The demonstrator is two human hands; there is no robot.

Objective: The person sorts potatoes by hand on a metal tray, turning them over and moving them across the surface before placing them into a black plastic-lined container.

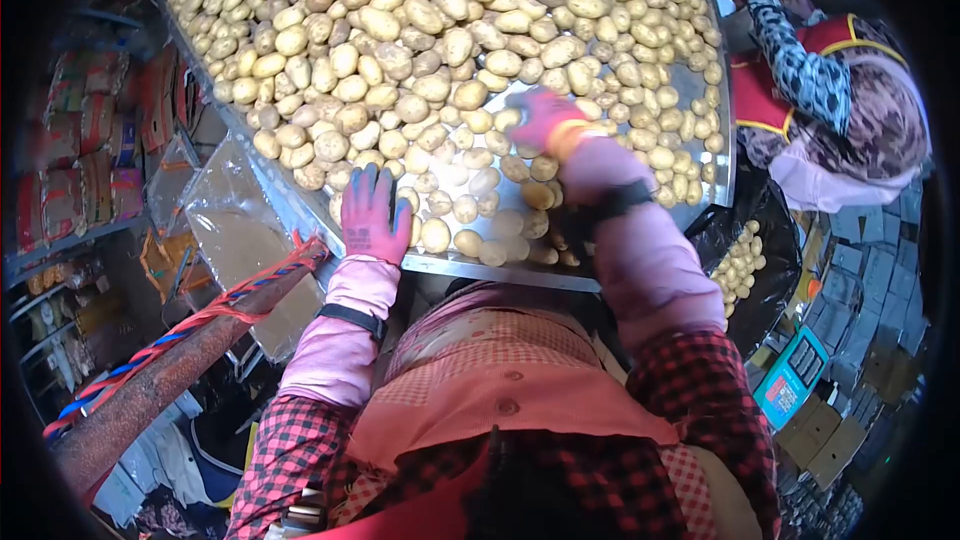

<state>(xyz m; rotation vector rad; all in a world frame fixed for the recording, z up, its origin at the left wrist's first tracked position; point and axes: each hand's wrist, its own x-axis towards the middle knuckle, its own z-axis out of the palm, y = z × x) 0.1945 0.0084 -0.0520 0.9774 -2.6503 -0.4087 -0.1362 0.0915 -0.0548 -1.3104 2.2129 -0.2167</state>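
Observation:
Many potatoes (430,15) cover a metal sorting table (455,265) in front of me. My left hand (375,215), in a pink glove with grey fingertips, lies at the table's near left edge, fingers extended, beside a few potatoes. My right hand (545,122), in a similar glove with a yellow-orange cuff, is over the potatoes near the middle of the table. It is blurred by motion, and whether a potato is in it is hidden. Below my right forearm some potatoes are smeared by motion near the front edge.
A co-worker (840,90) in a patterned head cover stands at the right, one gloved hand at the table's far right corner. A black bag (785,210) holds potatoes. A rusty pole (190,370) wound with rope rises at left. Stacked boxes and bags stand further left.

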